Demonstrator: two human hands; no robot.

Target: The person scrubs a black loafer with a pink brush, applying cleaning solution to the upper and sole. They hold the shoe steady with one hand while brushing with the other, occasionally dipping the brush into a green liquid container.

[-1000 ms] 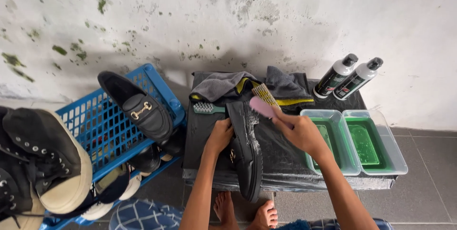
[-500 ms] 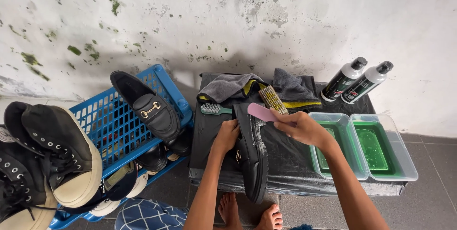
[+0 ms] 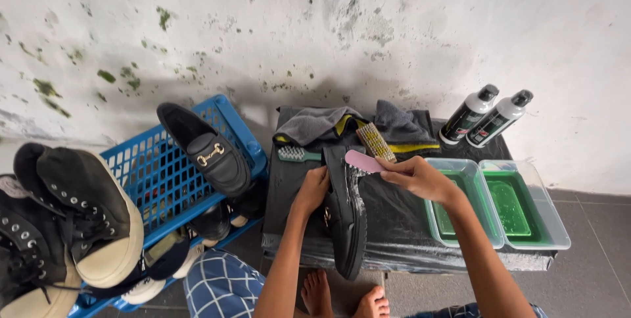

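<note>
Right hand shifted, pink brush against loafer

This looked like an informal shoe-cleaning spot, likely outdoors or in a utility corner of a home. A stained, mould-flecked white wall stood behind a low desk wrapped in black plastic. On it were brushes, grey cloths, two cleaner bottles and two trays of green liquid. A blue crate beside it held worn shoes, above a grey tiled floor.
</note>
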